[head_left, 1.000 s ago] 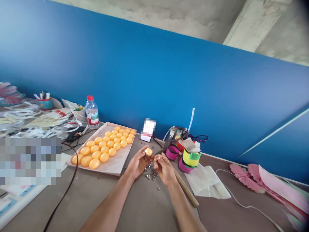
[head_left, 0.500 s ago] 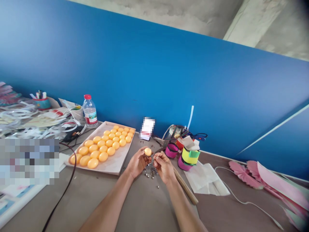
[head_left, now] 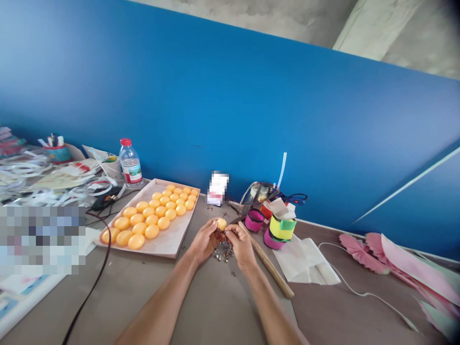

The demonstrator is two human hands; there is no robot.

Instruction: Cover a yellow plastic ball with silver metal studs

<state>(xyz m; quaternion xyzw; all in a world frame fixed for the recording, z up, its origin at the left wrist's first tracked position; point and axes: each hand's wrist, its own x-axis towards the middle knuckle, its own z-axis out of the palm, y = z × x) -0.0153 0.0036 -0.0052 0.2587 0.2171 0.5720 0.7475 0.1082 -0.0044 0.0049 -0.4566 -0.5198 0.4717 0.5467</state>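
Note:
An orange ball is held in the fingers of my left hand, over the middle of the table. Close against its right side, my right hand has its thumb and fingers pinched together; whatever they hold is too small to name. Small shiny metal pieces lie in a loose pile on the table below and between both hands. To the left, a shallow cardboard tray holds several orange balls in rows.
A wooden stick lies right of my right hand, near pink and yellow rolls and white paper. A bottle stands behind the tray. Strips and cables clutter the left; pink paper fans lie far right.
My right hand has moved slightly left, its fingertips now closer to the ball in my left hand. The whole view has shifted a little.

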